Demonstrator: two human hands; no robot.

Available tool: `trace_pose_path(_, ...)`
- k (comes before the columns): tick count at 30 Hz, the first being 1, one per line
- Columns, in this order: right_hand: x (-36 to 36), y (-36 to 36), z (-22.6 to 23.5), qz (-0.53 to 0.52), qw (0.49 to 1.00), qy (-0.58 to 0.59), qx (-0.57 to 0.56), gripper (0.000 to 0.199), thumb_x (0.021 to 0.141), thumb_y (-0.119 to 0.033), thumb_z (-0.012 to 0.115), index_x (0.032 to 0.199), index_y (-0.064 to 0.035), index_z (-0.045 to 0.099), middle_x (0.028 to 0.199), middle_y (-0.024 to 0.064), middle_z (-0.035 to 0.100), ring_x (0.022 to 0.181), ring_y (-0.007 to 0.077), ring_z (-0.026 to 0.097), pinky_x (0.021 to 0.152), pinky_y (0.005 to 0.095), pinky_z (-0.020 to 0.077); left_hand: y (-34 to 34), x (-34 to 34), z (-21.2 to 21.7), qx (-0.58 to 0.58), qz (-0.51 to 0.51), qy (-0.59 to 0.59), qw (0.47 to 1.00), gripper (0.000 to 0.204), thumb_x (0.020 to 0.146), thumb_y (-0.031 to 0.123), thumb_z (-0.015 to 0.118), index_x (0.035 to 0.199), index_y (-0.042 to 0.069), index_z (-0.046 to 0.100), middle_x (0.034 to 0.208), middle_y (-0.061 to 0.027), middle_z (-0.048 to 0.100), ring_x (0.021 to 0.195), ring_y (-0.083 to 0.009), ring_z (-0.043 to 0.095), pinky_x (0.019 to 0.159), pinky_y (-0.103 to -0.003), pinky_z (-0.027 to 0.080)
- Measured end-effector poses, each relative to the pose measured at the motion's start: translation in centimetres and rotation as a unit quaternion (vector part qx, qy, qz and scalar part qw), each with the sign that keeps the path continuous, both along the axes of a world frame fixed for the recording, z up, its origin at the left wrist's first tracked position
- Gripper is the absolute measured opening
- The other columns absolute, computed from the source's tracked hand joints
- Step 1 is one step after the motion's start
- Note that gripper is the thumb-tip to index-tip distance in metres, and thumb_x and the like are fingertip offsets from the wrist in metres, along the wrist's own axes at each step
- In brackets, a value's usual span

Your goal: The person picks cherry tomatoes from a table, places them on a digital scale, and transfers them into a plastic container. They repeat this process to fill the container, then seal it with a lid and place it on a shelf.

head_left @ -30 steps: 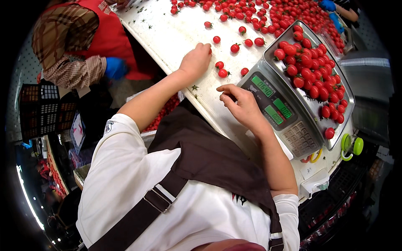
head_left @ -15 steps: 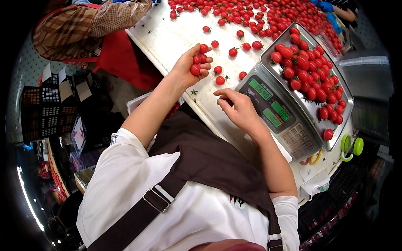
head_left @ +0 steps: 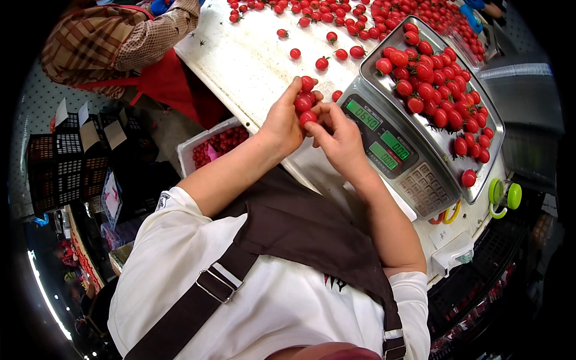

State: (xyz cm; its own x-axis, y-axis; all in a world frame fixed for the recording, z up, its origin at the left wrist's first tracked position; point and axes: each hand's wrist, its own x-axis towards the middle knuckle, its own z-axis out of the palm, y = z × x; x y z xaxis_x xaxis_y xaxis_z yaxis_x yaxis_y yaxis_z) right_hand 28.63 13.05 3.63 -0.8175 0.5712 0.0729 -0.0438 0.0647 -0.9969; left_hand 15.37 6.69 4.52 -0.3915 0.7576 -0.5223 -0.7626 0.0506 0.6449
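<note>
Several red cherry tomatoes rest in a row in the curled fingers of my left hand, over the table's near edge. My right hand has come up against it, thumb and fingertips closed on the lowest tomato. Just right of my right hand stands a digital scale with lit green displays. Its metal tray bears a heap of cherry tomatoes with green stems. A single tomato lies between my hands and the scale.
Loose tomatoes spread over the far part of the white table. A co-worker's sleeve is at the upper left. Below the table edge sits a white box of tomatoes. A green-lidded jar and scissors handles lie beside the scale.
My left hand has moved right and down with its tomatoes. My right hand has met it and closed on one. Two tomatoes and some stem bits near my hands no longer show.
</note>
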Motion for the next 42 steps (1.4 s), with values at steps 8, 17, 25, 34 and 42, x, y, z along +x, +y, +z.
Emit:
trace_pose_path(8, 0.3, 1.2, -0.1, 0.044, 0.941, 0.090, -0.322, 0.025, 0.103, -0.016, 0.054, 0.121, 0.0015, 0.054, 0.093, 0.0094, 0.066, 0.070, 0.0119, 0.059, 0.067, 0.0252, 0.0498, -1.7, -3.8, -0.4, 0.091, -0.083, -0.034, 0.992, 0.045, 0.098, 0.051, 0.044, 0.108, 0.010, 0.057, 0.103, -0.0098, 0.063, 0.092, -0.0263, 0.064, 0.066, -0.038, 0.052)
trace_pose_path(17, 0.2, 1.2, -0.9, 0.002, 0.982, 0.066, -0.178, 0.027, 0.101, -0.014, 0.058, 0.124, -0.0007, 0.056, 0.094, 0.0067, 0.064, 0.071, 0.0099, 0.058, 0.065, 0.0248, 0.0487, -3.3, -2.0, 1.8, -0.028, -0.206, 0.243, 0.948, 0.027, 0.101, 0.035, 0.058, 0.105, 0.009, 0.061, 0.064, 0.0012, 0.053, 0.054, -0.0067, 0.048, 0.049, -0.022, 0.037)
trace_pose_path(25, 0.0, -0.4, -0.1, -0.029, 0.998, 0.000, 0.047, 0.040, 0.090, -0.005, 0.066, 0.128, -0.0060, 0.056, 0.085, 0.0104, 0.066, 0.070, 0.0180, 0.065, 0.065, 0.0312, 0.0518, -5.4, -3.5, 2.0, -0.095, -0.221, 0.348, 0.906, 0.026, 0.097, 0.023, 0.064, 0.117, 0.006, 0.064, 0.062, 0.0052, 0.050, 0.050, -0.0034, 0.043, 0.046, -0.021, 0.033)
trace_pose_path(34, -0.3, -0.1, -0.7, -0.124, 0.992, 0.001, 0.036, 0.023, 0.091, -0.003, 0.063, 0.114, -0.0023, 0.061, 0.076, 0.0089, 0.062, 0.065, 0.0169, 0.060, 0.063, 0.0305, 0.0494, -15.8, -12.1, -0.4, -0.292, -0.253, 0.807, 0.446, 0.032, 0.090, 0.022, 0.067, 0.117, 0.005, 0.065, 0.090, -0.0131, 0.065, 0.077, -0.0284, 0.065, 0.076, -0.037, 0.052)
trace_pose_path(42, -0.6, -1.5, -2.1, -0.020, 0.914, -0.045, 0.403, 0.054, 0.083, 0.000, 0.064, 0.134, 0.0066, 0.047, 0.143, 0.0262, 0.045, 0.108, 0.0393, 0.062, 0.092, 0.0444, 0.0521, -3.6, -6.4, 0.1, -0.104, -0.278, 0.798, 0.525, 0.046, 0.086, 0.016, 0.068, 0.131, 0.019, 0.060, 0.120, -0.0109, 0.059, 0.088, -0.0290, 0.067, 0.079, -0.041, 0.055)
